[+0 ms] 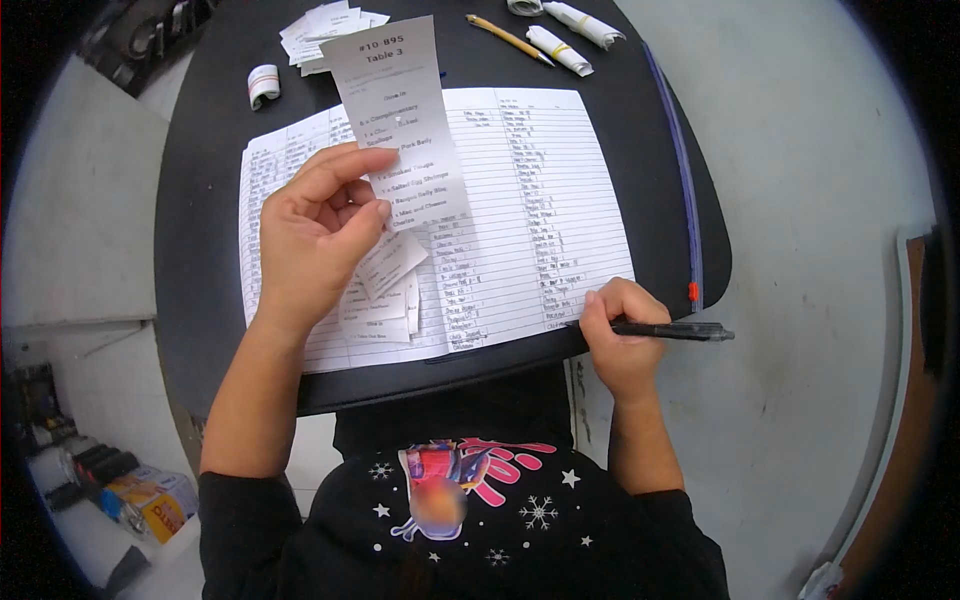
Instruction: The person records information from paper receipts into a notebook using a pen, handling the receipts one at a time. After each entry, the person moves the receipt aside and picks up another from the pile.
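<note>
Pinched between the thumb and fingers of my left hand (325, 220) is a long printed receipt (405, 120), headed "Table 3", held up above an open notebook (530, 220). Handwritten lists in columns fill much of the lined pages. My right hand (625, 335) grips a black pen (680, 330) at the notebook's lower right corner, its tip at the last lines of the right column. Below my left hand, several smaller receipts (385, 305) lie overlapping on the left page, partly hidden by that hand.
On the black table (690, 150), a pile of paper slips (320, 35) lies at the back. Near it stands a rolled paper bundle (264, 86). A yellow pen (510, 40) and more rolls (560, 50) lie at back right. A purple zipper strip (675, 170) runs along the right edge.
</note>
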`<state>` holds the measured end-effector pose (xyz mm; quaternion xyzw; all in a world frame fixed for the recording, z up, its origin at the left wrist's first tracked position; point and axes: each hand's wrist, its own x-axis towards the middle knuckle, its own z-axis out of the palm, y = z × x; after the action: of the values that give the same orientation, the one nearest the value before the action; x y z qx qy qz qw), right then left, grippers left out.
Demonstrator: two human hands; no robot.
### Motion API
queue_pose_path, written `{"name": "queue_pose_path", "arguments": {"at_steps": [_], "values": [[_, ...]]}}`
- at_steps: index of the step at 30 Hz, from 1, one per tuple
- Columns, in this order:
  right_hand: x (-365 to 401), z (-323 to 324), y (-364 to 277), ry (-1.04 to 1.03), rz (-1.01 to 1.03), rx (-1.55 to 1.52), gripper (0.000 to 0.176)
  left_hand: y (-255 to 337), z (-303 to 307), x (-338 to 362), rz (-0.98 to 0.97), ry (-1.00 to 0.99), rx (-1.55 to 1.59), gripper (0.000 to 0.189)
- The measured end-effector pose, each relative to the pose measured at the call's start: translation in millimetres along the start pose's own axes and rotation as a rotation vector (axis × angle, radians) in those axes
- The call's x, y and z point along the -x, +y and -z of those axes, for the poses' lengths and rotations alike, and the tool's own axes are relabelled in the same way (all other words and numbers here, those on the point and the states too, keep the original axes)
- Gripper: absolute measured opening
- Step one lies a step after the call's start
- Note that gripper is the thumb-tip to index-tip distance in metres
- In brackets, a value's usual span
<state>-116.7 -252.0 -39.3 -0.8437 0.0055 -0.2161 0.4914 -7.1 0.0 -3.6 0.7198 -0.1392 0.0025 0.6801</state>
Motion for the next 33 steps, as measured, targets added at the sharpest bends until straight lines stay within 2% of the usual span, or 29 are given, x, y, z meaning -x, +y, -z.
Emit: {"name": "queue_pose_path", "arguments": {"at_steps": [7,10,22,25,28,31,33], "values": [[1,3,3,0.000,0.005,0.052,0.028,1,0,1,0.007,-0.002,0.020,0.034],[1,7,9,0.079,-0.107,-0.090,0.028,1,0,0,-0.004,-0.004,0.014,0.033],[-1,9,4,-0.014,-0.047,0.060,0.030,-1,1,1,0.005,-0.010,0.009,0.034],[-2,13,8,0.044,-0.184,-0.211,0.030,-1,1,0,0.006,-0.010,0.028,0.034],[-5,22,7,0.043,-0.378,-0.509,0.023,-5,2,-1,-0.004,-0.017,0.040,0.033],[-16,27,4,0.030,-0.291,-0.524,0.016,-7,4,-3,-0.007,-0.008,0.000,0.033],[-38,19,-8,0.016,-0.105,-0.518,0.020,-6,6,-4,0.006,-0.045,0.007,0.034]]}}
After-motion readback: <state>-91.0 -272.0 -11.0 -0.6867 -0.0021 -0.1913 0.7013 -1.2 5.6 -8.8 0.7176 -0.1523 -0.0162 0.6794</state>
